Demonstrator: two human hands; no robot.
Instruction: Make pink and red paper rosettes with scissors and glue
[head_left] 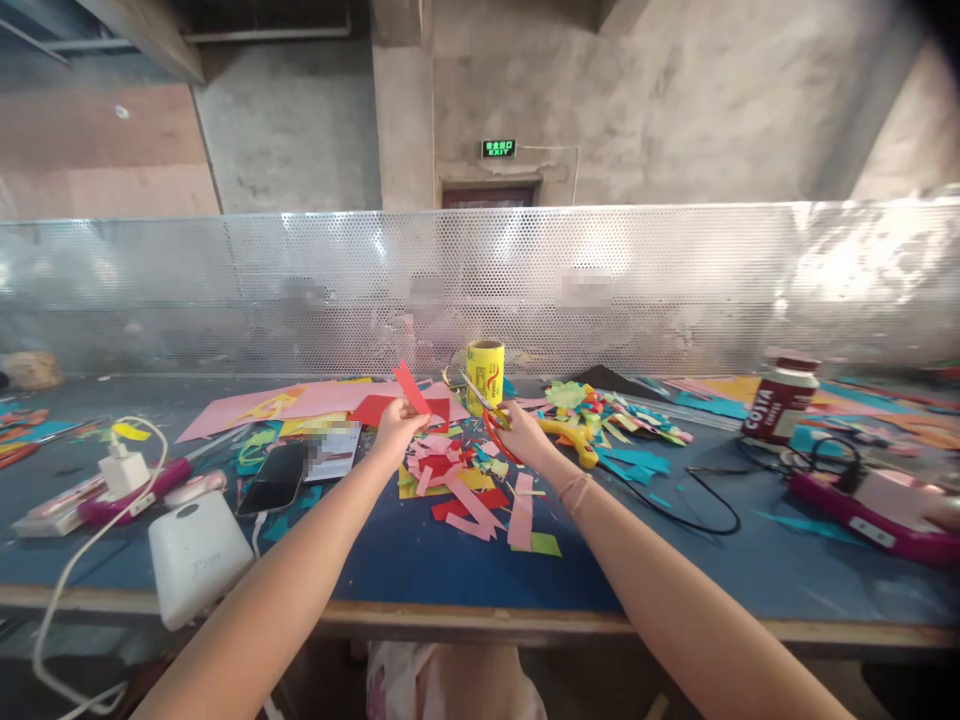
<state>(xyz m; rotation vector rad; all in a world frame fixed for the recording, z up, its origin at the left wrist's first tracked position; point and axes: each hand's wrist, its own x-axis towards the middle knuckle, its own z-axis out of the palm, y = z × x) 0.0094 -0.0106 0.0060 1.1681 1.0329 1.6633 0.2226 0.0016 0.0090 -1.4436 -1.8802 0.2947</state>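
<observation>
My left hand (400, 428) pinches a red paper strip (409, 388) that stands up from the fingers, its top end notched. My right hand (520, 432) is closed round the red handles of a pair of scissors (491, 412), whose blades point up and to the left, apart from the strip. Between and below the hands lies a heap of pink, red and yellow paper scraps (450, 475). Behind the scissors stands a yellow cylindrical can (486, 362). A yellow-handled tool (574, 437) lies just right of my right hand.
Left are a phone (276, 478), a white power bank (199, 550) overhanging the front edge, and a purple power strip (135, 498) with cables. Right stand a dark red bottle (782, 398) and another purple power strip (877, 515). A perforated metal screen (637, 290) closes the back.
</observation>
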